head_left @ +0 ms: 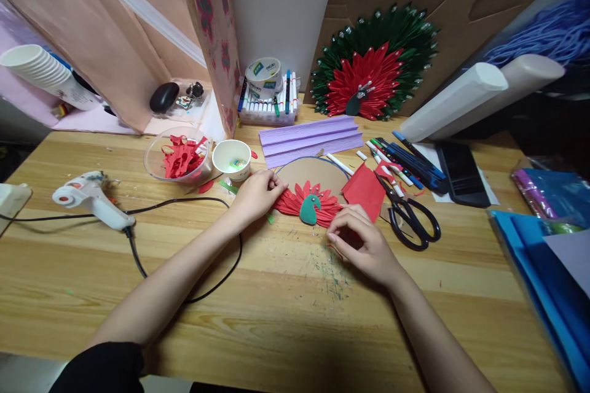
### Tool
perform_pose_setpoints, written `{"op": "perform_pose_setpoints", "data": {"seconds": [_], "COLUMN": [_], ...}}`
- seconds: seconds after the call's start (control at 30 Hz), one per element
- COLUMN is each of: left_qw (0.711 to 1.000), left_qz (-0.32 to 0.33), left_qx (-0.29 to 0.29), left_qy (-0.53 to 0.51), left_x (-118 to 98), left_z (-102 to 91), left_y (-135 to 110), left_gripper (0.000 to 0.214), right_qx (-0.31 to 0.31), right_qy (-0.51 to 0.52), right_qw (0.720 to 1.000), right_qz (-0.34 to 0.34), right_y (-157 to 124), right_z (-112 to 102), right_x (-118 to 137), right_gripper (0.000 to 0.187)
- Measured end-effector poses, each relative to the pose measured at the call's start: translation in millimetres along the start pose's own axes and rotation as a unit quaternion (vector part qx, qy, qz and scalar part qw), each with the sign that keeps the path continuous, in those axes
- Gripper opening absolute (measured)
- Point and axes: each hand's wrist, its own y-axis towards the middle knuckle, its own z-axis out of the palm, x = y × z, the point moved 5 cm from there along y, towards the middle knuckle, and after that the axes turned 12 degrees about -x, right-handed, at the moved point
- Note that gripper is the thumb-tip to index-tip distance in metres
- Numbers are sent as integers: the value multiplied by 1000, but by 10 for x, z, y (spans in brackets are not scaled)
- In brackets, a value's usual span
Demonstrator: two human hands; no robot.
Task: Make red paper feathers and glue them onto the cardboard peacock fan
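A half-made paper peacock (310, 204) lies on a round cardboard disc (313, 172) in the middle of the wooden table: red paper feathers fanned behind a teal body. My left hand (256, 195) rests on the left edge of the red feathers, fingers curled and pressing down. My right hand (360, 238) sits at the lower right of the peacock, fingers bent in a pinch on a small red paper piece. A red paper sheet (366, 189) lies just right of the disc.
Black scissors (409, 214) lie right of my right hand. A glue gun (90, 198) with its black cord sits at left. A clear bowl of red cut pieces (180, 156), a paper cup (232, 158), purple folded paper (310, 138), markers (396, 159) and a finished peacock (371, 67) stand behind.
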Motion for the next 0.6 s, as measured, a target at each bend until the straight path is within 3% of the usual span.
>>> {"op": "perform_pose_setpoints", "data": {"seconds": [0.4, 0.6], "left_qw": [986, 949], "left_qz": [-72, -152], "left_qx": [48, 33], "left_qy": [-142, -276], "left_x": [62, 30], "left_z": [33, 26], "left_y": [10, -3], "left_gripper": [23, 20], "right_qx": [-8, -75], "right_qy": [-3, -11], "right_qw": [1000, 997], "right_qz": [-1, 21], "right_y": [-2, 127], "right_z": [32, 57], "right_x": [9, 67], "right_gripper": [4, 3]}}
